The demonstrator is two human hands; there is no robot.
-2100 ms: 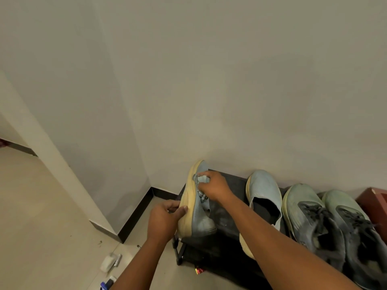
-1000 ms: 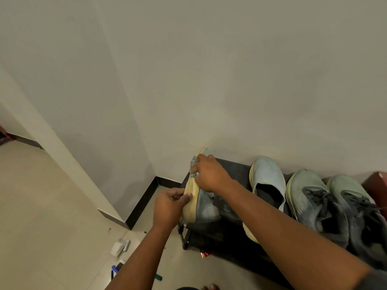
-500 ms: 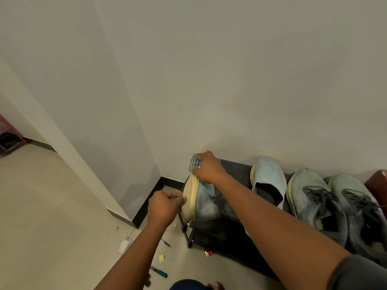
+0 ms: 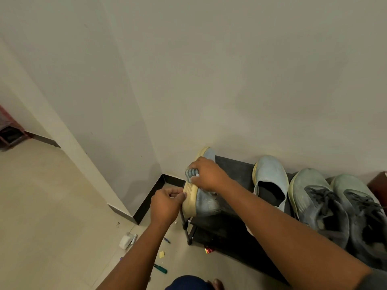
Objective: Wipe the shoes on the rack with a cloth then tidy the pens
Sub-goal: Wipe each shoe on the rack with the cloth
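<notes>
1. Light-blue shoe (image 4: 206,200) sits tipped on its side at the left end of the rack (image 4: 234,170), cream sole facing left toward me, toe toward the wall. It hasn't left that spot over the last couple secs.
2. Cloth (image 4: 191,172), grey-blue and bunched, is pressed on the sole edge w/ my right hand (image 4: 207,174), fingers curled round it. About 2 s ago it was on the upper/lace side; 1 s ago it had gone up near the toe; now it's come back down a bit along the sole rim. So I'm doing strokes along the sole, not the upper.
3. My left hand (image 4: 166,203) steadies the shoe at the heel end, thumb and fingers pinched on the sole edge. Same grip throughout, only a slight shift.
4. Meaning: I judge shoe no. 1 is nearly done; the sole is prob the last bit.
5. Other blue shoe (image 4: 270,181) stands upright mid-rack; the grey-green pair (image 4: 318,206) is right of it. All 3 untouched, so most of the wiping is left.
6. Floor left of the rack: green pen (image 4: 161,268), a darker pen (image 4: 167,240), a white object (image 4: 125,240) and a yellow scrap (image 4: 161,254). More of these show now than 2 s ago since my head turned down-left. Pens not started.
</notes>
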